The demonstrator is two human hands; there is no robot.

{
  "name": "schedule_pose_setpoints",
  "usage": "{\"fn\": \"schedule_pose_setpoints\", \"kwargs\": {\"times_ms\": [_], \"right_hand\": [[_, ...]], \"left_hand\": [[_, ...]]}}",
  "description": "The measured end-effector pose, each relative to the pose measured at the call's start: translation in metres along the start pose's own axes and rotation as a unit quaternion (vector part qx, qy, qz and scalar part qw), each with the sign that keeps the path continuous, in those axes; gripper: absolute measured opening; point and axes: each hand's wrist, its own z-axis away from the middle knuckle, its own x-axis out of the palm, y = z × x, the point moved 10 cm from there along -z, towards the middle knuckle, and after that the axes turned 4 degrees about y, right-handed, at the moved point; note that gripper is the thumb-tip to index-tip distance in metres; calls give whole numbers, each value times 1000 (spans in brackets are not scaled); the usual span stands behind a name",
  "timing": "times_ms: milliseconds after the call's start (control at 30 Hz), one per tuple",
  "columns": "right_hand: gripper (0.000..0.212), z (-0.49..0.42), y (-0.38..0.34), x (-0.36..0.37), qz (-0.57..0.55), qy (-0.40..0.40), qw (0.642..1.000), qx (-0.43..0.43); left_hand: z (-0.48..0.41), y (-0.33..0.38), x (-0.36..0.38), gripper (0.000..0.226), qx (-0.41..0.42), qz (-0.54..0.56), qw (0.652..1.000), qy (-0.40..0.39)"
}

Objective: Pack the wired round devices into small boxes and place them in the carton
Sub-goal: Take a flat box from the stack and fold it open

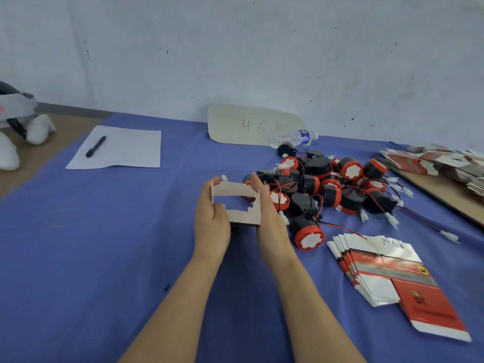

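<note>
A cardboard sheet (255,125) propped up at the back carries a handwritten "46" in reddish pen, followed by a mark too faint to read. On the top flat box (408,284) of the fanned stack, the red panel bears dark letters "ST"; the smaller lines beneath are blurred. The water bottle (294,138) has a blue label, illegible

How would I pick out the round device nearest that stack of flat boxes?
On the blue tablecloth, find the heap of black-and-red round devices. One device lies at its near edge, beside the fanned flat boxes. Unlike the rest, it lies frontmost, with nothing overlapping it.
</note>
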Motion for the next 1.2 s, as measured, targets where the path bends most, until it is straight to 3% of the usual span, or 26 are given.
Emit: {"fn": "schedule_pose_setpoints", "kwargs": {"times_ms": [100, 200, 267, 333, 433, 533, 667, 733, 867, 1067, 1200], "right_hand": [[46, 1, -8, -9, 88, 37, 994, -50], [50, 0, -15, -21, 119, 94, 985, -86], [45, -1, -16, -24, 94, 100, 987, -87], [39, 0, -14, -27, 65, 103, 990, -73], [34, 1, -11, -24, 59, 77, 994, -57], [21, 1, -8, -16, 33, 20, 999, -38], [25, 1, -7, -11, 27, -24, 999, -14], [11, 1, -7, -12, 41, -26, 999, -22], [33, 2, -13, -12, 97, -19, 993, -65], [32, 2, -15, -20, 161, 56, 982, -85], [24, 4, -19, -13, 142, 34, 984, -100]], "left_hand": [[6, 3, 15, 32, -7, 31, 998, -57], [14, 11, 29, 55, 12, 35, 993, -110], [14, 8, 31, 45, 1, 37, 992, -123], [13, 6, 30, 36, 10, 10, 993, -118], [12, 7, 30, 46, 51, -58, 990, -117], [8, 1, 26, 52, 30, -36, 993, -107], [7, 1, 22, 49, -1, -5, 996, -94], [6, 0, 18, 45, -48, 55, 994, -83], [6, -3, 12, 42, -105, 152, 981, -66], [8, 2, 17, 35, -80, 149, 984, -62], [6, -1, 16, 34, -63, 99, 992, -50]]}}
